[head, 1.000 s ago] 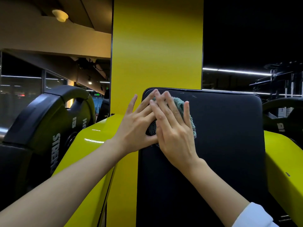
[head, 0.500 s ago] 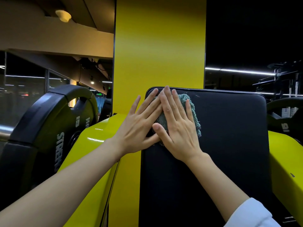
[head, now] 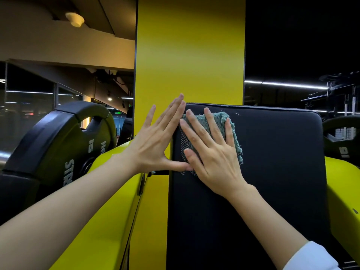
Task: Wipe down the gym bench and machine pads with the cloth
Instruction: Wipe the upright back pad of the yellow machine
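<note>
Both hands flat and open: right hand (head: 212, 152), fingers spread, presses the cloth (head: 219, 118) against the pad (head: 272, 162) at its upper-left corner. The left hand (head: 153, 145), fingers straight, sits at the pad's left edge with its thumb stretched to meet the right thumb.

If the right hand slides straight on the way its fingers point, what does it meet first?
The right hand likely runs off the top edge of the black pad almost at once; behind it stands the yellow column, distance unclear.
</note>
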Motion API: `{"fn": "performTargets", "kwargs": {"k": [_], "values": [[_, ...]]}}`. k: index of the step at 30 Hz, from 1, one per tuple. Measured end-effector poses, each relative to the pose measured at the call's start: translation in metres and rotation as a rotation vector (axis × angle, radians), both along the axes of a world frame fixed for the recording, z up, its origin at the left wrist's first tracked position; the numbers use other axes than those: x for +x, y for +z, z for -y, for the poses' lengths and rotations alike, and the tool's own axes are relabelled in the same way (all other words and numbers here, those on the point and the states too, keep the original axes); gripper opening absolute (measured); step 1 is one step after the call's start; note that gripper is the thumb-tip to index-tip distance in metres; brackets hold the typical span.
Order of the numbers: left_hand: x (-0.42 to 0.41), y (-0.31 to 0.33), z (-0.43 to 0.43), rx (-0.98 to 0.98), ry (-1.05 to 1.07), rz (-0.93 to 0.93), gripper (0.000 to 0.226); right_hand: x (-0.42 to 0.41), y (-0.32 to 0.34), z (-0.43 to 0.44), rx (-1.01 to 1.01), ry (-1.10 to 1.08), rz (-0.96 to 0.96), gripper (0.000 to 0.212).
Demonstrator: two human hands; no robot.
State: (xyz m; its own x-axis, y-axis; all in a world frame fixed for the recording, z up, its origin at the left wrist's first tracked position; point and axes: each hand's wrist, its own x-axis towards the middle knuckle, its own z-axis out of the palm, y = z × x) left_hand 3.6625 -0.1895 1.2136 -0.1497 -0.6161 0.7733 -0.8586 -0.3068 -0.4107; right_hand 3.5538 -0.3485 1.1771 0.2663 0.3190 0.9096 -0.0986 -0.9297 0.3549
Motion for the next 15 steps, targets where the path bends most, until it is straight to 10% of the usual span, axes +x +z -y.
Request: {"fn": "performTargets", "kwargs": {"k": [15], "values": [[0.000, 0.006, 0.000, 0.031, 0.084, 0.002, 0.112, 0.016, 0.027, -0.011, 0.127, -0.127, 0.087, 0.054]]}}
